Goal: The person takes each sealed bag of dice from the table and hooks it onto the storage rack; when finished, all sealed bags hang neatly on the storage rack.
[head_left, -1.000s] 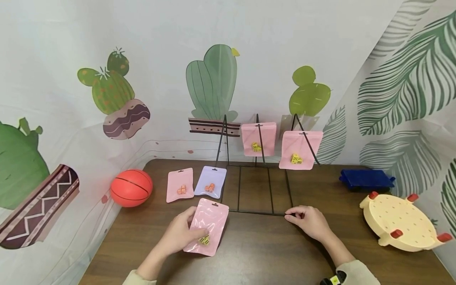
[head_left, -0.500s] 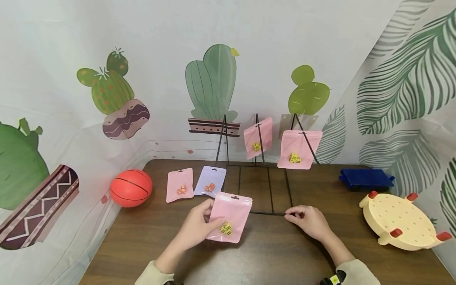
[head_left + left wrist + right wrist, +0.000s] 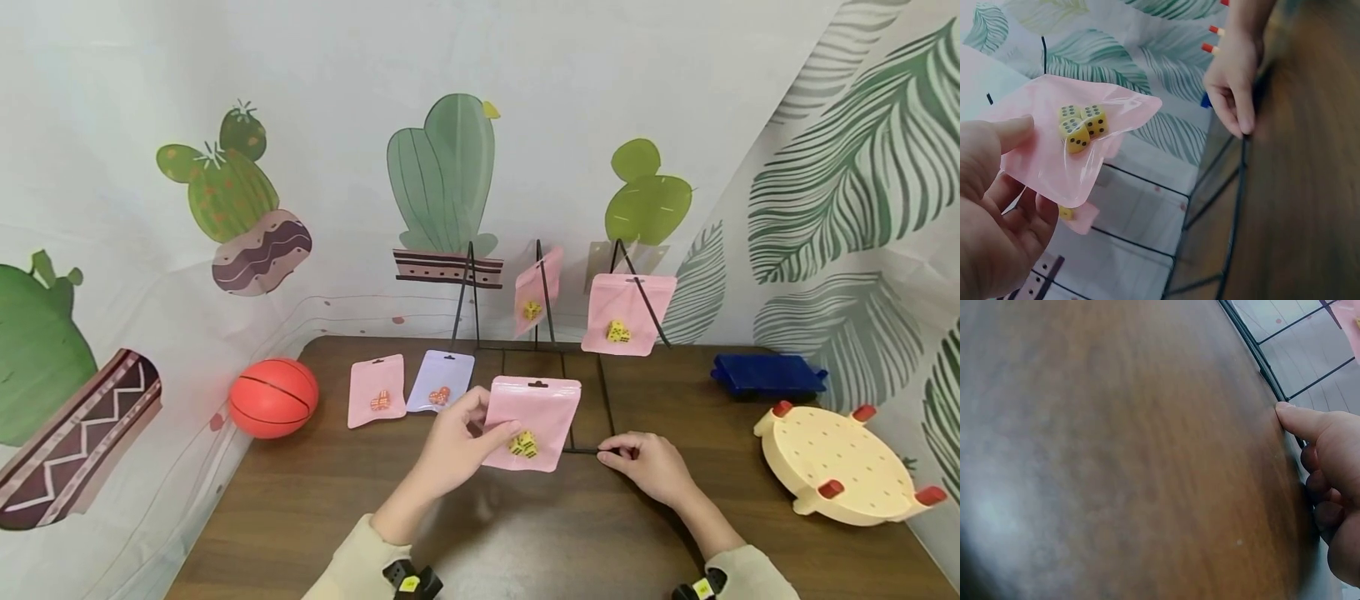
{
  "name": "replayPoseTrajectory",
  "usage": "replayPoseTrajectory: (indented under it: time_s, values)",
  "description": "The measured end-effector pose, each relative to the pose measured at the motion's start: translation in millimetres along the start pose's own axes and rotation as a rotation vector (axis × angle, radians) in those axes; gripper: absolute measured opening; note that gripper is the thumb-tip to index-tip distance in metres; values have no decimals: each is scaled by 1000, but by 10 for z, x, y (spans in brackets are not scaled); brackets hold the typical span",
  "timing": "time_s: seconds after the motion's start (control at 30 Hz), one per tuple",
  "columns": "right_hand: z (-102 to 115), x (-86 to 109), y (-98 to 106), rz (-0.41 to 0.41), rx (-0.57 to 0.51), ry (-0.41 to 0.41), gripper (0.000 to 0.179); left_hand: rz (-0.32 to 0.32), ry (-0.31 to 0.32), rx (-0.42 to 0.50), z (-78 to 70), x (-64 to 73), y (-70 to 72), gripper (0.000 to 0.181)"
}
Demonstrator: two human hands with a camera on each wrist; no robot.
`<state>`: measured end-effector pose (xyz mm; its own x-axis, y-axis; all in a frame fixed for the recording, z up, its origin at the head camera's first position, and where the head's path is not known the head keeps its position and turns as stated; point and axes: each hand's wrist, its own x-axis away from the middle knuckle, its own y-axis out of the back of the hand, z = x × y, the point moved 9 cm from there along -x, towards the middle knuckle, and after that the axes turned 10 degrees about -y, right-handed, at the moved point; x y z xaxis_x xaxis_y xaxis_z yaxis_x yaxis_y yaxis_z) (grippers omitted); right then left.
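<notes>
My left hand (image 3: 456,450) pinches a pink zip pouch (image 3: 538,408) at its left side, thumb in front. Yellow dice (image 3: 1082,128) show through it in the left wrist view. This pouch is held up before the black wire rack (image 3: 583,451), apart from its prongs. At the rack's front right corner, my right hand (image 3: 651,468) pinches the wire between thumb and fingers. Two other pink pouches with yellow dice hang on the rack: one turned sideways on the middle prong (image 3: 537,292), one facing forward on the right prong (image 3: 627,312). The left prong (image 3: 470,275) carries nothing.
Left of the rack, a pink pouch (image 3: 375,375) and a lavender pouch (image 3: 442,375), both with orange dice, lie on the wooden table (image 3: 540,542). A red ball (image 3: 273,398) is at far left. A blue tray-like object (image 3: 768,377) and a cream round stool-like piece (image 3: 840,465) are at right.
My left hand has carried the pink pouch up, rightward and toward the rack. The pouch on the middle prong has swung from facing front to sideways. My right hand has stayed at the corner.
</notes>
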<state>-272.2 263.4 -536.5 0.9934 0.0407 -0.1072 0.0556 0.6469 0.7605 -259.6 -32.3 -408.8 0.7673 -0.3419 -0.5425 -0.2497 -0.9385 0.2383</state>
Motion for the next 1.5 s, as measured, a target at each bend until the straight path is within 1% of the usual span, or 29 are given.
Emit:
replayPoseTrajectory:
  time_s: [0.2, 0.27, 0.33, 0.53, 0.73, 1.03, 1.3, 1.5]
  values:
    - [4, 4, 11, -8, -9, -4, 10, -9, -15, 5, -130, -169, -84, 19]
    - [5, 4, 5, -3, -9, -2, 9, -20, -18, 5, -176, -209, -93, 20]
    - [4, 5, -2, 2, -6, -3, 9, -32, -17, 23, -205, -241, -101, 20]
    - [11, 6, -4, 0, -2, 5, 9, -57, -14, 61, -221, -312, -132, 20]
    - [16, 4, 1, -7, 4, 11, 10, -90, -2, 70, -187, -339, -136, 20]
    - [10, 7, 0, -5, 9, 11, 10, -130, 15, 91, -58, -372, -137, 23]
    - [9, 5, -3, -3, 2, 12, 9, -156, -6, 76, 44, -499, -127, 23]
    - [7, 3, -12, 1, -2, 7, 10, -178, -14, 41, 139, -611, -92, 22]
